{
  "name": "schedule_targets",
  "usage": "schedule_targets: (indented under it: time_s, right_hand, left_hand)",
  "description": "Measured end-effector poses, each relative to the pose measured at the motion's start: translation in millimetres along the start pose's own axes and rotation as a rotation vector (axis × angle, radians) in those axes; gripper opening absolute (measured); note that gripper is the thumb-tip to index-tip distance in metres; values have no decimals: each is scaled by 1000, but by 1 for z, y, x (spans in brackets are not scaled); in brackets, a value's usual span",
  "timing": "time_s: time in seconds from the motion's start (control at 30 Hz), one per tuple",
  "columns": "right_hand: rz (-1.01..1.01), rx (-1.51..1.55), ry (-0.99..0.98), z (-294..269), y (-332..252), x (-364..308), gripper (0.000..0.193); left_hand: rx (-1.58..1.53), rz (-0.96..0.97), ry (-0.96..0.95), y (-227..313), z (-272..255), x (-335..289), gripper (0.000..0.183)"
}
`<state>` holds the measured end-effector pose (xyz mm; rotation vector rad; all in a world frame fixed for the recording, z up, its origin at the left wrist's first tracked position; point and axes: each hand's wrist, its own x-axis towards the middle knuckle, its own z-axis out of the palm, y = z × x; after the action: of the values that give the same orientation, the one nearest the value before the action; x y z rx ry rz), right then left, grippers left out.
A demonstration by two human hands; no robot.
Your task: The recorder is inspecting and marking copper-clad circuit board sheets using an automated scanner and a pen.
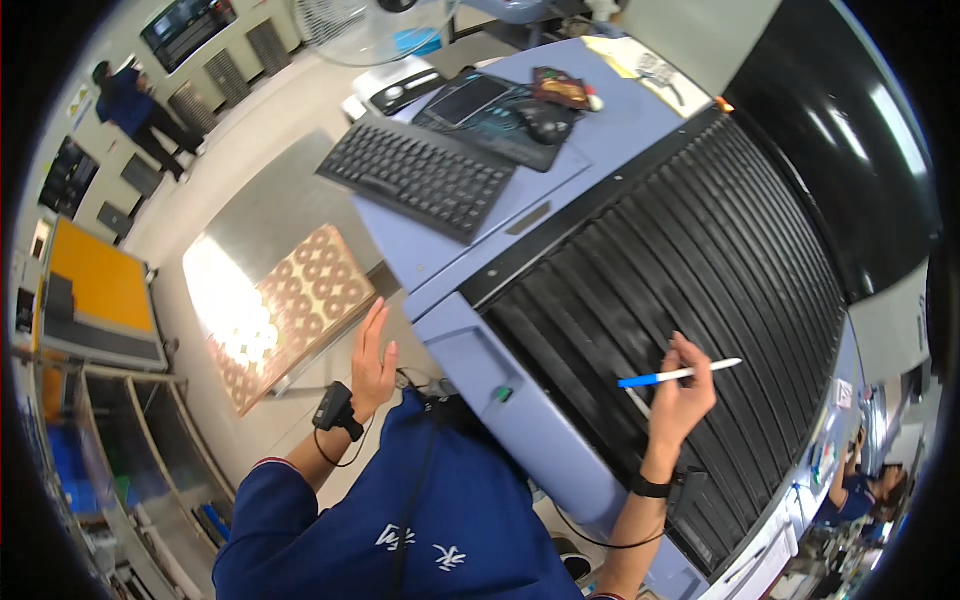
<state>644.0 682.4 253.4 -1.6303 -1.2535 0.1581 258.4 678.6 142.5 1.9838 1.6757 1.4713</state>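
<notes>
Navy-blue cloth shirt [470, 510] closest, beside the black ribbed machine bed [710, 250]. Right hand [685, 398] pinches a slim blue-and-white pen [640, 380] above it; no writing under way, I judge. Left hand [373, 374], left of the bed, fingers extended, holding nothing.

Pen [648, 380]: mid-barrel hidden by right hand [682, 395] fingers. Fan [375, 30] cut off by top edge; shirt [450, 500] by bottom edge. Glare washes out part of copper panel [325, 275]. Shoe [572, 556] partly hidden by shirt. Keyboard [415, 175] legends too small to read. Far-right person [858, 502]: lower body not visible.
</notes>
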Motion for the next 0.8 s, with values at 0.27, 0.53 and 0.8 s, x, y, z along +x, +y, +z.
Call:
schedule_targets:
  time_s: [0.27, 0.53, 0.8]
  right_hand:
    - [53, 38, -83, 8, 5, -5, 20]
    - [58, 92, -121, 13, 14, -4, 20]
    - [123, 128, -138, 14, 20, -3, 20]
  left_hand:
    - [316, -1201, -1027, -125, -66, -256, 53]
    - [573, -1722, -658, -76, -49, -293, 41]
    - [-681, -1894, 396, -183, -113, -259, 18]
